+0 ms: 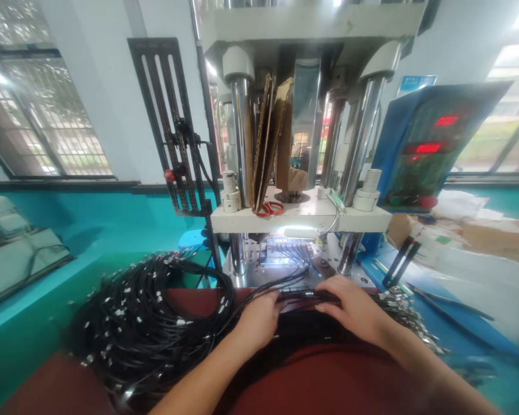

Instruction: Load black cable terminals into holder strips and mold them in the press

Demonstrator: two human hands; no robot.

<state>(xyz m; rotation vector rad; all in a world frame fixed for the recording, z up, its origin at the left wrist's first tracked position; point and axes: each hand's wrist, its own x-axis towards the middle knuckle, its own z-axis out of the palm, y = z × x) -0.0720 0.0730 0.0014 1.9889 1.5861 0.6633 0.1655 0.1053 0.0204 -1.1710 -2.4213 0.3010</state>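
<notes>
Both hands are at a bunch of thin black cables (298,295) in front of a press. My left hand (262,317) is closed around part of the bunch, its fingertips turned away from me. To its right, my right hand (343,302) grips the same cables between thumb and fingers. Some cables run up from the hands to a lit metal mold (281,253) on the press bed. At left lies a large coil of black cables (151,323) with many small silvery connector ends. More cable ends (409,317) spread out at right.
The press's white middle plate (303,222) carries red-handled scissors (269,208) and upright cardboard pieces (270,138). A blue control box (441,144) with red displays stands at right. Long dark tweezers (452,302) lie on the blue surface. A reddish-brown board (328,380) is below my hands.
</notes>
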